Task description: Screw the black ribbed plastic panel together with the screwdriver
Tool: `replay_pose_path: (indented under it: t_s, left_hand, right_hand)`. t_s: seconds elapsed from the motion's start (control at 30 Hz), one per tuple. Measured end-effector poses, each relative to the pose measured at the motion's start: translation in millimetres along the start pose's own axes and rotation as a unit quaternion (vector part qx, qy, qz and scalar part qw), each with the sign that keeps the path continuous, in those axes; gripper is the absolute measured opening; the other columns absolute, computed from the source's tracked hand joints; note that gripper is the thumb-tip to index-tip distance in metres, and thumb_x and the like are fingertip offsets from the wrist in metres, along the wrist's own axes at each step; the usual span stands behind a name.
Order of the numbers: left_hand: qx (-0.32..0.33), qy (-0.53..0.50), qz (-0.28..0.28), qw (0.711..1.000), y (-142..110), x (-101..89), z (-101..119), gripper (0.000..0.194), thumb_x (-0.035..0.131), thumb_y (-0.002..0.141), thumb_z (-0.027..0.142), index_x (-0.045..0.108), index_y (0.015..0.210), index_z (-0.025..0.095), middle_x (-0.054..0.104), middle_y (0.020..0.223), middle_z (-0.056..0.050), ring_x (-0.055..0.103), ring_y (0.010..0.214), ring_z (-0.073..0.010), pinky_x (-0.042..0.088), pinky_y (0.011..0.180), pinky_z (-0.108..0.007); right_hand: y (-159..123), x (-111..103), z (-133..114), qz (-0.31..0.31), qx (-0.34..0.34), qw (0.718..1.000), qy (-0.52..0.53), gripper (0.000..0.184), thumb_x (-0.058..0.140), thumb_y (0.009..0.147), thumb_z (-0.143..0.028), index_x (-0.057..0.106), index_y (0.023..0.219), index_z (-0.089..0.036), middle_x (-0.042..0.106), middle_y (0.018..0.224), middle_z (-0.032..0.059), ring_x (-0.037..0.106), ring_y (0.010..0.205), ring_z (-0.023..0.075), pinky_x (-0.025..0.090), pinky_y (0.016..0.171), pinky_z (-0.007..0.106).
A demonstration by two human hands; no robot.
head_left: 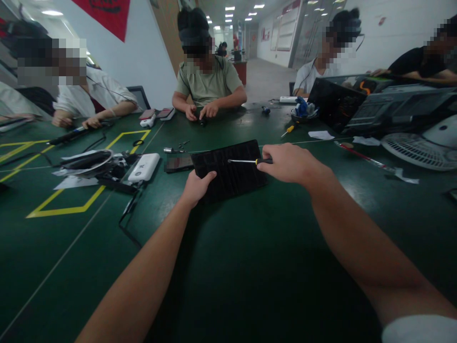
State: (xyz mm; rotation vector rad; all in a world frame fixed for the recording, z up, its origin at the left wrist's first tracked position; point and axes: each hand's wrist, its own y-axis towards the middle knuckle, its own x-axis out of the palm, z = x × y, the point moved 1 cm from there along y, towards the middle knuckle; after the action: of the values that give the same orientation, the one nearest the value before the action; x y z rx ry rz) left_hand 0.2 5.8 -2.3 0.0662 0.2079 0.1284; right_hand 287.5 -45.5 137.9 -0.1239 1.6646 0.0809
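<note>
A flat black panel [237, 178] with ridges stands tilted above the green table. My left hand [200, 186] grips its left edge, the thumb lying on the near face. In my right hand [291, 163] is a screwdriver [244, 162] with a black and yellow handle, held level and pointing left. Its metal shaft crosses in front of the panel, with the tip near the panel's middle; whether it touches, I cannot tell. Behind the panel's left edge a dark phone-like device [178, 164] lies on the table.
Left of me are a white power bank [144, 167], cables and yellow tape [67, 210]. On the right lie a yellow screwdriver [290, 128], a red-and-clear strip [367, 156], a white fan [417, 147] and a large black casing [392, 107]. Several people sit around the table [271, 267].
</note>
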Motion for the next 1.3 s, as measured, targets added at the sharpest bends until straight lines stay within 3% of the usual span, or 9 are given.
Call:
replay_pose_path:
  t_s: [0.77,1.13,1.3]
  left_hand:
    - [0.003,0.001,-0.003,1.000,-1.1,0.6,2.6,0.043,0.089,0.076,0.042,0.082,0.110,0.018,0.087,0.120,-0.014,0.080,0.121,-0.0391,0.060,0.115,-0.057]
    - [-0.008,-0.004,-0.005,1.000,-2.0,0.9,4.8,0.037,0.089,0.078,0.039,0.082,0.108,0.019,0.086,0.117,-0.013,0.080,0.118,-0.0373,0.061,0.113,-0.055]
    - [-0.007,0.001,-0.004,1.000,-2.6,0.8,5.3,0.038,0.090,0.077,0.040,0.082,0.108,0.019,0.086,0.117,-0.013,0.080,0.118,-0.0377,0.061,0.112,-0.055]
  right_hand:
    - [-2.3,-4.2,-3.2,0.022,0.003,1.000,0.007,0.041,0.059,0.105,-0.053,0.085,0.120,-0.025,0.082,0.116,0.0173,0.075,0.109,0.0376,0.054,0.084,0.047]
    - [-0.7,-2.0,-3.5,-0.004,-0.005,1.000,0.011,0.047,0.050,0.110,-0.055,0.084,0.119,-0.024,0.082,0.119,0.0183,0.075,0.111,0.0388,0.054,0.084,0.047]
    - [-0.4,0.1,-1.0,0.005,-0.005,1.000,0.007,0.036,0.064,0.102,-0.050,0.077,0.123,-0.024,0.081,0.115,0.0160,0.074,0.105,0.0366,0.051,0.079,0.043]
